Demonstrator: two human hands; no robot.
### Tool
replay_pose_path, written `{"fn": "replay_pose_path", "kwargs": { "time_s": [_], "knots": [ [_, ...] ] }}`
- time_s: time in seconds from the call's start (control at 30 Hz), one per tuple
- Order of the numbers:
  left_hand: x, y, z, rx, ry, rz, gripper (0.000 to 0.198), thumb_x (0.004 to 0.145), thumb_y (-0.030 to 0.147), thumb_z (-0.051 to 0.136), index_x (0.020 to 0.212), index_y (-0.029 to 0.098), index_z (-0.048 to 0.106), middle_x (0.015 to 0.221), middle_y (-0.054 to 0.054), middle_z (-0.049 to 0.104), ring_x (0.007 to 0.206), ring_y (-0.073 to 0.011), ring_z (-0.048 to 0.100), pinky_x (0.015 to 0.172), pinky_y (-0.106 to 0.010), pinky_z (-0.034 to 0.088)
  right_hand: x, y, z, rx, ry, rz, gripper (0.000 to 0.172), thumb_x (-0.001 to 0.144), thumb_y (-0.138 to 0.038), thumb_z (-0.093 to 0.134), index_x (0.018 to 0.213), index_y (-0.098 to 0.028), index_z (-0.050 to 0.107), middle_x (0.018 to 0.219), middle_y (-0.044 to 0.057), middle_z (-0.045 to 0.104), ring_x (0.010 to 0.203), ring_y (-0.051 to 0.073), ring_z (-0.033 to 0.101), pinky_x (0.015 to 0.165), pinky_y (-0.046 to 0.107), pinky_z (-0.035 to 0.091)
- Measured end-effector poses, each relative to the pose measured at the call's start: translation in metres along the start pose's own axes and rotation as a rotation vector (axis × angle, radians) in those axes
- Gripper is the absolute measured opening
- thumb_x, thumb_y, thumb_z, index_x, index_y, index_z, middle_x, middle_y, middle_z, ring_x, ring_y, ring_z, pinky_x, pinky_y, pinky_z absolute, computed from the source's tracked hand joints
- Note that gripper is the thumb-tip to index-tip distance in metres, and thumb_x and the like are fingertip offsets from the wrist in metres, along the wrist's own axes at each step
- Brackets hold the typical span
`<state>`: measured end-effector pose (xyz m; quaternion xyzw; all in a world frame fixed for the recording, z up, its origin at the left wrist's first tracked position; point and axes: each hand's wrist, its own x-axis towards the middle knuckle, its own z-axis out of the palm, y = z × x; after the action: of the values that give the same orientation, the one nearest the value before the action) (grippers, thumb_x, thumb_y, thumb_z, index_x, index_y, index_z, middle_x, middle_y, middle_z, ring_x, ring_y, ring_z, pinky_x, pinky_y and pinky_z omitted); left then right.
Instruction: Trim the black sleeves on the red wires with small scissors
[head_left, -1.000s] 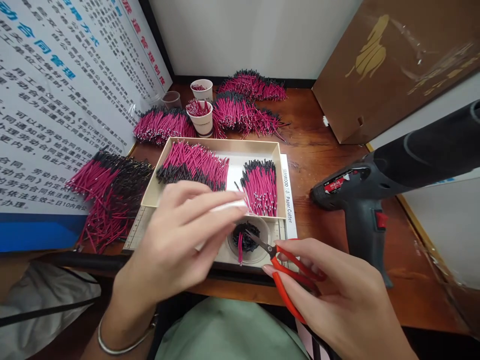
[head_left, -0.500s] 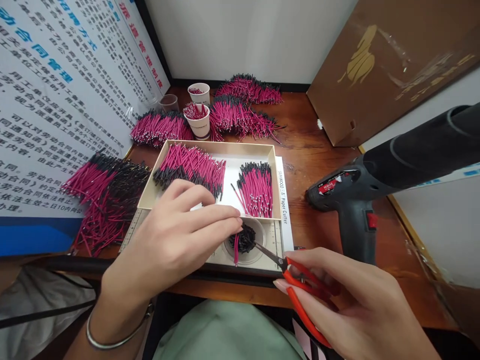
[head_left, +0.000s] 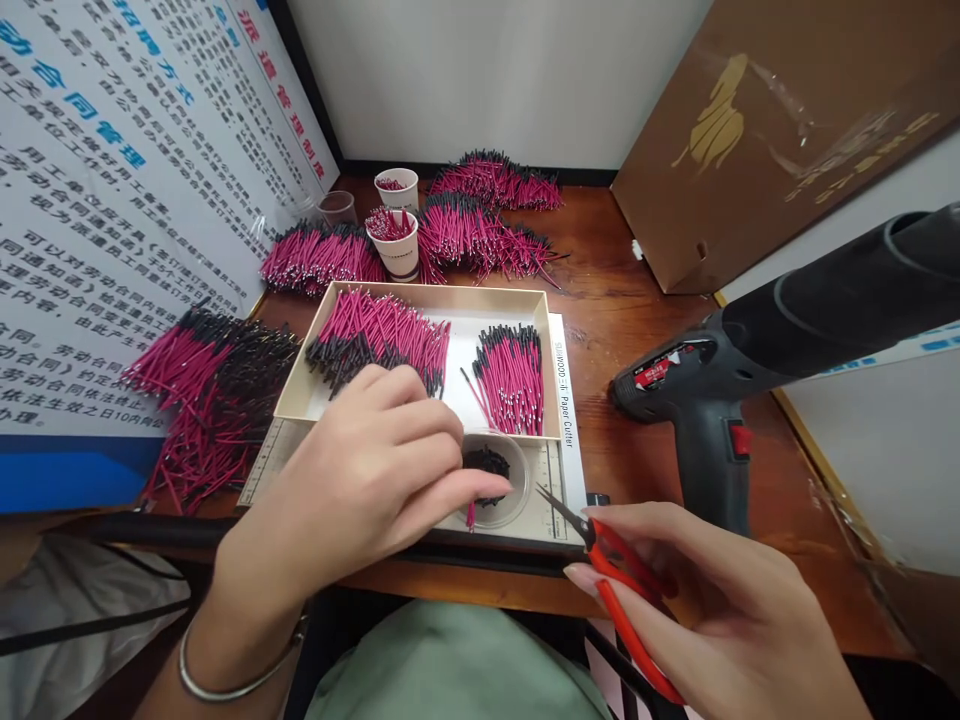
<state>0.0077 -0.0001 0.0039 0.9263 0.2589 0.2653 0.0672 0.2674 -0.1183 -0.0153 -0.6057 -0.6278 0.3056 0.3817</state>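
Observation:
My left hand (head_left: 367,460) is curled over the clear plastic cup (head_left: 521,490), its thumb stretched across the cup's mouth. Short ends of pink wire (head_left: 471,515) poke out beneath that thumb; the fingers hide the rest. Inside the cup lies a heap of small black pieces (head_left: 487,463). My right hand (head_left: 720,600) is closed around red-handled scissors (head_left: 637,600), whose narrow blades point at the cup from its right side, slightly parted. Just beyond the cup, a shallow cream box (head_left: 551,370) holds black-tipped pink wires in a left pile (head_left: 382,330) and a right bundle (head_left: 510,380).
The box and cup rest on a paper cutter (head_left: 568,420). A heat gun (head_left: 697,390) stands at the right, before a brown carton (head_left: 705,150). More wire piles (head_left: 217,390) lie left and behind, around paper cups (head_left: 395,245). A printed board (head_left: 127,200) stands left.
The scissors have drawn back right, out of the cup. My left hand has curled its fingers in and moved its thumb across the cup; the wire ends sit lower under it.

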Motion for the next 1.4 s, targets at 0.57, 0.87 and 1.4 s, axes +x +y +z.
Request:
{"fn": "replay_pose_path", "kwargs": {
  "time_s": [0.57, 0.87, 1.4],
  "knots": [
    [0.069, -0.044, 0.049, 0.233, -0.552, -0.596, 0.024, 0.084, 0.006, 0.057, 0.086, 0.018, 0.077, 0.094, -0.012, 0.082, 0.092, -0.0282, 0.068, 0.101, -0.05, 0.044, 0.001, 0.0, 0.006, 0.064, 0.13, 0.059, 0.004, 0.087, -0.027, 0.087, 0.087, -0.028, 0.083, 0.058, -0.007, 0.062, 0.048, 0.011, 0.056, 0.05, 0.018, 0.053],
    [0.062, -0.049, 0.043, 0.069, -0.46, -0.668, 0.017, 0.09, 0.019, 0.062, 0.084, 0.018, 0.079, 0.093, -0.012, 0.082, 0.1, -0.0324, 0.073, 0.11, -0.058, 0.044, 0.005, 0.002, 0.004, 0.042, 0.07, 0.018, 0.007, 0.089, -0.023, 0.087, 0.092, -0.028, 0.084, 0.061, -0.007, 0.065, 0.049, 0.009, 0.06, 0.049, 0.014, 0.053],
    [0.013, 0.01, 0.015, -0.323, 0.423, -0.446, 0.013, 0.108, 0.023, 0.079, 0.112, 0.033, 0.086, 0.107, 0.005, 0.085, 0.098, -0.0149, 0.072, 0.091, -0.032, 0.061, 0.007, -0.002, 0.015, 0.067, 0.156, 0.086, 0.007, 0.086, -0.026, 0.087, 0.091, -0.028, 0.083, 0.063, -0.007, 0.065, 0.052, 0.011, 0.057, 0.05, 0.019, 0.053]
  ]
}}
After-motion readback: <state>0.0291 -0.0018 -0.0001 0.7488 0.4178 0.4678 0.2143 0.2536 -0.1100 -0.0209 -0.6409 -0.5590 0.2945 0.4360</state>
